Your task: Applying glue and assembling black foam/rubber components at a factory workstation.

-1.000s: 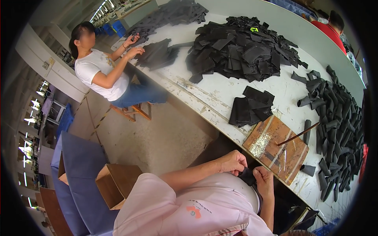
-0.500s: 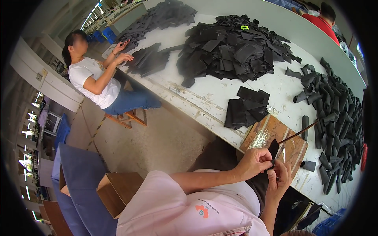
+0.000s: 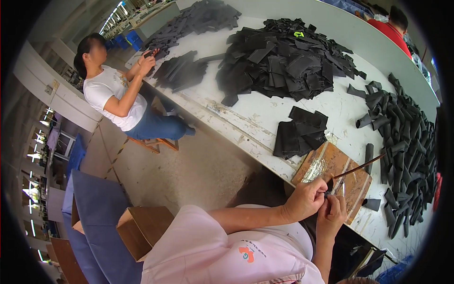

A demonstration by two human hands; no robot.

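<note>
My left hand (image 3: 305, 199) and my right hand (image 3: 332, 214) meet at the table's near edge, fingers pinched together. Between them they grip a small black fabric piece (image 3: 329, 186), mostly hidden by the fingers. Just beyond the fingertips, a thin brown rod (image 3: 360, 166) slants over a worn wooden board (image 3: 357, 188) patched with clear tape. Flat black fabric pieces (image 3: 300, 132) lie in a small stack at the board's far left corner. To the right spreads a heap of black fabric tubes (image 3: 406, 151).
A big pile of flat black pieces (image 3: 283, 61) covers the middle of the white table (image 3: 257, 120). At the left, a co-worker in a white shirt (image 3: 113, 90) sits on a wooden stool. Near my left side stands an open cardboard box (image 3: 144, 232) beside blue-grey sheeting (image 3: 101, 213).
My right hand has closed in against my left, and the black piece now shows less above my fingers. The co-worker's hands have come together, around a small dark piece.
</note>
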